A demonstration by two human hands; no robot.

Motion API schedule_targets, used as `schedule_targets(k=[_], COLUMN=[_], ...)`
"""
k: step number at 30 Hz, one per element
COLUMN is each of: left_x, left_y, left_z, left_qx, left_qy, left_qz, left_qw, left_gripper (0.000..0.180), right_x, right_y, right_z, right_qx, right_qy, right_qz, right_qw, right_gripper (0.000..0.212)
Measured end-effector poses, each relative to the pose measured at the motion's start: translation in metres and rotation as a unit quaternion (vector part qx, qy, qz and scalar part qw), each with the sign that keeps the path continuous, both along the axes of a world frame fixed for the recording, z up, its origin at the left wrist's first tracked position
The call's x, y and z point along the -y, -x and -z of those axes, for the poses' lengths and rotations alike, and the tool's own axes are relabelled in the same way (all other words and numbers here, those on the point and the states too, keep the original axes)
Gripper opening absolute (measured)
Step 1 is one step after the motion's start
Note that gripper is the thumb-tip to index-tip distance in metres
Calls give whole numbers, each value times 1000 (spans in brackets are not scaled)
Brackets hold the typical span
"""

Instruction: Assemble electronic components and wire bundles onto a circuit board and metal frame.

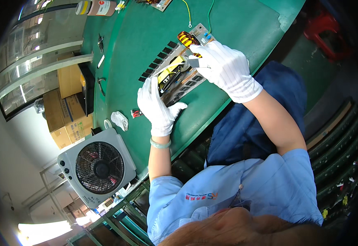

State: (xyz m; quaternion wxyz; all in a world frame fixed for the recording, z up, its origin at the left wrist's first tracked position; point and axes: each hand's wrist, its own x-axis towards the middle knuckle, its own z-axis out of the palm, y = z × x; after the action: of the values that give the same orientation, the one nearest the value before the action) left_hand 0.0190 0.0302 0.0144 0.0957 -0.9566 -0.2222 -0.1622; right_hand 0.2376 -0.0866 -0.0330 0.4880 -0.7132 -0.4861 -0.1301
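A long circuit board (177,93) lies slantwise on the green bench, with a row of black parts (157,60) along its left side. A copper-wound ring coil (186,39) sits near its far end, and a yellow-wrapped part (171,69) in its middle. My left hand (156,104), in a white striped glove, spans the near end of the board, fingers at the left side and thumb apart on the right. Over the board beside the coil, my gloved right hand (225,69) pinches a small dark grey piece (193,62); its fingers partly hide it.
A grey box fan (125,153) stands left of the bench (236,24). Near it lie a crumpled white cloth (120,121) and a small red part (136,113). Green and yellow wires (209,16) run beyond the board. Bottles (101,7) stand far left; a red stool (324,33) is at right.
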Motion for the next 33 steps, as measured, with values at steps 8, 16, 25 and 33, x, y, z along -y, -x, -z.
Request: schedule_targets(k=[8,16,25,33], left_x=[-15,25,3,-49], left_y=[-11,-14,38,-14], left_z=[-4,-29,-55,0], left_qx=[33,31,174,43], left_qy=[-10,93,476,545], left_qz=[8,-34,-35,124], left_qw=[999,995,861,828], left_gripper=[104,94,50,102], right_x=[3,-1,3,-15], right_y=[-3,-11,-17,-26], right_z=[-5,-1,-13,-33], right_qx=[-22,-6,-17,91], right_qy=[29,-7,14,95], right_qz=[-28,-55,-77,-71], right_qw=[999,998,997,989], right_gripper=[43,42,32,26])
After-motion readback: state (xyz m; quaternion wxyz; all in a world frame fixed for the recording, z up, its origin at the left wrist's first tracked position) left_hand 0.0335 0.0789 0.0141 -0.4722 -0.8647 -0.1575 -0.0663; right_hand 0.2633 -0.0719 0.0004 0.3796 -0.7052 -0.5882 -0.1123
